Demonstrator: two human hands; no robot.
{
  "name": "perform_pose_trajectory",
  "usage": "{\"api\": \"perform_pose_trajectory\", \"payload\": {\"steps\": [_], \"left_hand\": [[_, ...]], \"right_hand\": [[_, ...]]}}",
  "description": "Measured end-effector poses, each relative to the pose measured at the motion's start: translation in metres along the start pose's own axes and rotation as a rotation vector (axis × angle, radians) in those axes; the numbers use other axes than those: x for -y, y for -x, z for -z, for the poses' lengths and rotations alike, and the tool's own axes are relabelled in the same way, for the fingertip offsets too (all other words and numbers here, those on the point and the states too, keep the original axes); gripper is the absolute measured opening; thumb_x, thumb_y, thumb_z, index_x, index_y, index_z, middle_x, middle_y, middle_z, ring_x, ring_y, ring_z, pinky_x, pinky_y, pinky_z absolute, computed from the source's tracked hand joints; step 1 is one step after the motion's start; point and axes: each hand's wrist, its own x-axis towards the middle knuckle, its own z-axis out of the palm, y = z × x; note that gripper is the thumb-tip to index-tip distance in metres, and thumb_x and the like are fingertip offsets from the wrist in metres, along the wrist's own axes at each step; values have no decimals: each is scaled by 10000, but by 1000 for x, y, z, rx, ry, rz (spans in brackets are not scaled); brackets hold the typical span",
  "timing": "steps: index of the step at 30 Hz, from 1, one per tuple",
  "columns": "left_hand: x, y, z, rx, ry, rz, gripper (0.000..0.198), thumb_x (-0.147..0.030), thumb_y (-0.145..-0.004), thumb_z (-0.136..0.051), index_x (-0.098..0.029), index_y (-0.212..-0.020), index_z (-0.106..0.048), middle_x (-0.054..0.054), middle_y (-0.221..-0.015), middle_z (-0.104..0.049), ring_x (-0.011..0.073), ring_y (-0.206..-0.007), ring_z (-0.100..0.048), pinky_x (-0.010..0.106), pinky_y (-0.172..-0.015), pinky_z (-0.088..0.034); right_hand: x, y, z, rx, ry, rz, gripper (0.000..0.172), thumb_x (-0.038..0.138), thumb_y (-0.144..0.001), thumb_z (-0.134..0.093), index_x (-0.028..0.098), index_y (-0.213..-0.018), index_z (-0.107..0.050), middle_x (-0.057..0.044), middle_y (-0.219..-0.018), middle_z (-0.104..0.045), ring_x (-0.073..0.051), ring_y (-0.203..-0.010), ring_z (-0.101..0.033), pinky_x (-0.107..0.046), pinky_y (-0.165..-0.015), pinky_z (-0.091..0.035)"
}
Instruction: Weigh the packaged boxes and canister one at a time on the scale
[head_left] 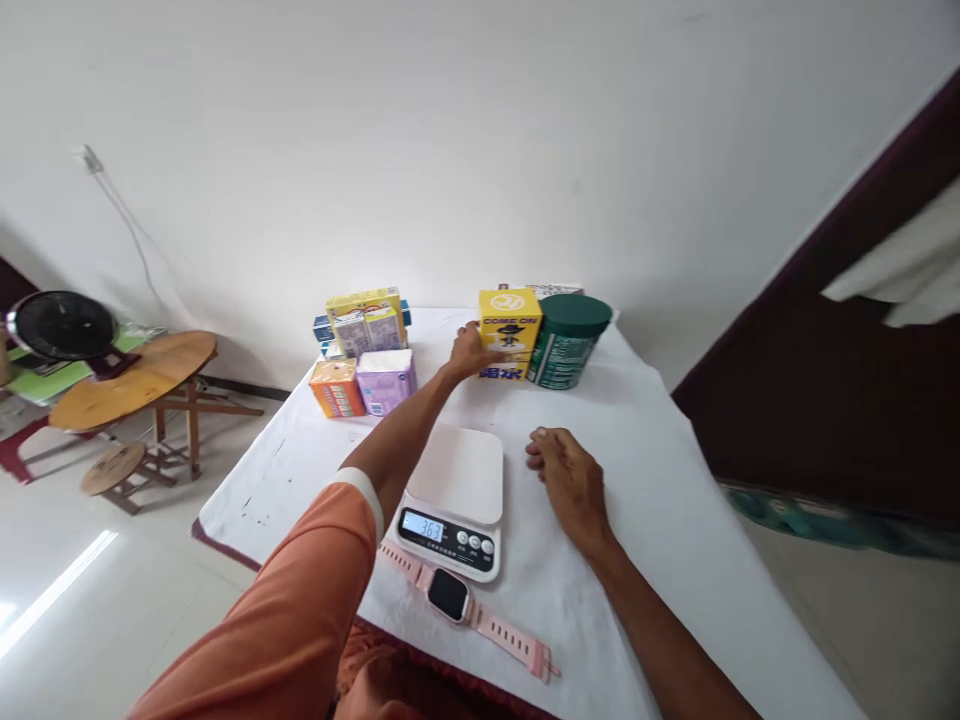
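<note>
My left hand (470, 352) is closed round the lower left side of a yellow box (511, 312) with "COME ON" printed on it. The box stands at the back of the table, against a dark green lidded tub (568, 340). My right hand (568, 478) rests on the white cloth with its fingers curled in, and nothing shows in them. Between my arms lies a white kitchen scale (456, 475), its pan bare and its display reading 363. A smartwatch with a pink strap (448, 594) lies flat in front of the scale.
On the back left stand yellow boxes (365, 318), an orange pack (337, 388) and a purple tissue pack (386, 382). A white wall (480, 150) rises behind the table. Off to the left, a black fan (64, 325) sits on a round wooden table (142, 380) beside a stool (114, 468).
</note>
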Motion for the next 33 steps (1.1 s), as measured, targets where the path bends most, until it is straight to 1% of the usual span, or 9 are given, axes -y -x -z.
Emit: {"api": "perform_pose_trajectory", "payload": {"steps": [6, 9, 11, 15, 18, 20, 24, 29, 33], "left_hand": [[-12, 3, -2, -2, -19, 109, 1088, -534, -562, -1003, -82, -1382, -448, 322, -1449, -493, 425, -1368, -526, 443, -1071, -469], [-20, 24, 6, 8, -38, 112, 1049, -499, -612, -990, -86, -1401, -436, 313, -1452, -481, 409, -1354, -540, 439, -1048, -499], [-24, 50, 15, 19, -62, 24, 944, -464, -701, -946, -123, -1422, -442, 260, -1436, -507, 353, -1288, -589, 428, -1026, -525], [-32, 114, 57, 50, -96, -311, 678, -439, -898, -776, -241, -1467, -464, 139, -1395, -559, 218, -1054, -665, 355, -857, -591], [-27, 140, 104, -41, -261, -418, 605, -353, -932, -735, -239, -1467, -479, 136, -1399, -563, 249, -1142, -635, 396, -949, -571], [-17, 142, 134, -98, -444, -390, 665, -260, -876, -778, -215, -1470, -482, 156, -1438, -540, 314, -1290, -565, 477, -1095, -496], [10, 128, 170, 66, -759, -186, 792, -202, -687, -900, -195, -1395, -545, 176, -1390, -575, 429, -1323, -518, 602, -1118, -424], [28, 118, 178, 80, -770, -138, 773, -254, -695, -883, -217, -1388, -544, 158, -1349, -610, 422, -1307, -536, 598, -1109, -424], [15, 122, 183, -2, -647, -216, 683, -283, -714, -870, -226, -1326, -573, 111, -1288, -642, 360, -1265, -586, 526, -1093, -475]], "right_hand": [[2, 0, 2, 21, 50, 6, 534, 717, -929, -469, 218, -880, -653, -75, -835, -721, -221, -724, -672, -345, -672, -506], [4, 0, 4, 46, 61, 36, 526, 710, -943, -462, 221, -868, -642, -80, -850, -731, -221, -720, -678, -351, -694, -512], [5, 0, 4, 56, 60, 54, 524, 713, -945, -463, 224, -858, -632, -80, -850, -735, -219, -709, -677, -351, -697, -513], [4, -2, 4, 49, 57, 74, 525, 718, -951, -469, 229, -826, -615, -72, -823, -732, -209, -694, -666, -337, -683, -507], [3, -2, 3, 48, 60, 95, 556, 748, -943, -468, 227, -833, -627, -70, -800, -732, -206, -684, -664, -329, -671, -505], [3, -2, 2, 40, 62, 104, 583, 774, -933, -462, 226, -830, -631, -71, -785, -731, -206, -674, -663, -326, -654, -503], [5, -2, 2, 21, 73, 110, 592, 783, -931, -455, 227, -812, -622, -66, -766, -723, -204, -653, -658, -329, -645, -505], [9, -1, 2, 27, 48, 91, 529, 727, -944, -466, 236, -796, -593, -47, -766, -706, -193, -666, -655, -320, -668, -506], [8, -3, 1, 24, 55, 104, 485, 682, -958, -451, 244, -779, -557, -29, -744, -684, -188, -660, -657, -317, -682, -494]]}}
